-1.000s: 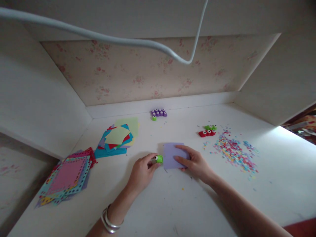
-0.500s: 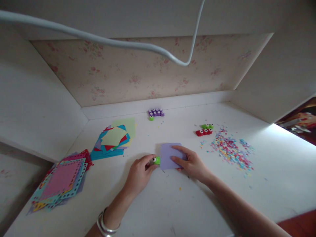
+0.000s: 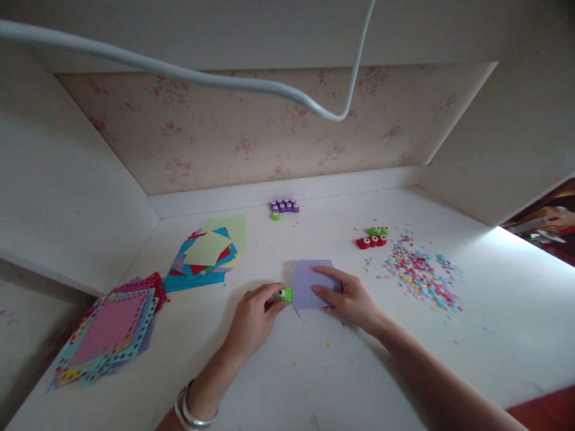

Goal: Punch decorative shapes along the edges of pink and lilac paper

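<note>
Between the thumb and fingers of my left hand [image 3: 257,314] is a small green craft punch [image 3: 286,294] with a white-and-black button on top. It sits right at the left edge of a square sheet of purple paper [image 3: 308,287]; whether the edge lies inside its slot, I cannot tell. My right hand [image 3: 350,299] grips the sheet's right side, fingers on top and the thumb near the lower edge. The paper looks flat and shows no holes.
At the left lie a stack of punched-edge paper [image 3: 110,329] and a pile of plain coloured sheets [image 3: 206,248]. Purple punches [image 3: 287,206] stand by the wall, red punches [image 3: 372,242] farther right, beside scattered confetti [image 3: 420,269]. A white cable [image 3: 269,87] hangs in front.
Almost nothing differs. The paper and both hands appear shifted very slightly, and the left hand keeps the green punch at the paper's left edge.
</note>
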`<state>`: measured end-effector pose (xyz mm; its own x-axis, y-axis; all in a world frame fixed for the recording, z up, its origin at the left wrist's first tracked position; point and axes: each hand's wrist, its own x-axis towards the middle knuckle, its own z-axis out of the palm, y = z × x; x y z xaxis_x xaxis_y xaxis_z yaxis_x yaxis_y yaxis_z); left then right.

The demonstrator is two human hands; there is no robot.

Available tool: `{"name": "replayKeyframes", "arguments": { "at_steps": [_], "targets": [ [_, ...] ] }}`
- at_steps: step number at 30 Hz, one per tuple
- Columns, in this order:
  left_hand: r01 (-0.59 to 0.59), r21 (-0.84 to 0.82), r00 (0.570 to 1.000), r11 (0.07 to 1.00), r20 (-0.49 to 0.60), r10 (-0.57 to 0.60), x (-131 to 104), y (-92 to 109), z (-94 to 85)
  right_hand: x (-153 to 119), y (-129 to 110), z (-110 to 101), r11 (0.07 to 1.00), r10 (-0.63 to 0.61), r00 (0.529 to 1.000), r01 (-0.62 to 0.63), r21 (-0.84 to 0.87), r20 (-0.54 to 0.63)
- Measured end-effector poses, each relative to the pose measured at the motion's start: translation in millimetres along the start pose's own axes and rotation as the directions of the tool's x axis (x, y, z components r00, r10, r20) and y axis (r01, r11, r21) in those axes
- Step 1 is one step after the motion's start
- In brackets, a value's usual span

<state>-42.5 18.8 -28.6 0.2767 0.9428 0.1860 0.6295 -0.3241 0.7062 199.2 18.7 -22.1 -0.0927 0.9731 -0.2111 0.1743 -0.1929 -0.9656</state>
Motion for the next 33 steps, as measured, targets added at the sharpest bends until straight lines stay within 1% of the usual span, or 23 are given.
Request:
{"name": "replayKeyframes", "arguments": {
  "at_steps": [6, 13, 20, 23, 24, 26, 29, 31, 33],
  "targets": [
    [-0.011, -0.004, 1.0, 1.0, 0.006, 0.011, -0.2, 1.6, -1.2, 0.2, 3.1, 1.3, 0.997, -0.031, 0.999, 0.032, -0.077, 0.006],
    [-0.038, 0.034, 0.999, 0.999, 0.001, 0.038, 0.3, 2.7, -1.4, -0.5, 0.9, 1.0, 0.99, -0.031, 1.0, 0.031, -0.136, -0.002],
    [-0.089, 0.083, 0.996, 0.993, 0.024, 0.087, -0.2, 2.6, -1.9, -1.4, 2.6, 0.2, 0.989, -0.057, 0.998, 0.06, -0.135, 0.023],
    [-0.111, 0.085, 0.994, 0.99, 0.025, 0.11, 0.5, 2.9, -2.0, -2.5, 0.4, 1.1, 0.978, -0.063, 0.997, 0.07, -0.197, 0.043],
    [-0.12, 0.088, 0.993, 0.989, 0.027, 0.118, 0.6, 3.0, -1.8, -2.9, -0.2, 1.8, 0.964, -0.09, 0.995, 0.1, -0.246, 0.052],
    [-0.135, 0.095, 0.991, 0.986, 0.031, 0.132, 0.7, 3.1, -1.0, -3.9, -0.7, 3.5, 0.909, -0.203, 0.977, 0.211, -0.36, 0.062],
    [-0.119, 0.073, 0.993, 0.99, 0.017, 0.118, 0.0, 3.1, 0.2, -5.9, 0.2, 4.6, 0.78, -0.411, 0.91, 0.385, -0.494, 0.061],
    [-0.086, 0.033, 0.996, 0.996, 0.008, 0.085, -0.8, 3.1, 0.2, -6.9, 1.8, 2.5, 0.71, -0.498, 0.867, 0.431, -0.557, 0.036],
    [-0.065, 0.002, 0.998, 0.998, 0.016, 0.065, -1.6, 3.2, -0.7, -6.5, 4.1, -2.7, 0.646, -0.558, 0.83, 0.442, -0.622, 0.011]
  ]
}}
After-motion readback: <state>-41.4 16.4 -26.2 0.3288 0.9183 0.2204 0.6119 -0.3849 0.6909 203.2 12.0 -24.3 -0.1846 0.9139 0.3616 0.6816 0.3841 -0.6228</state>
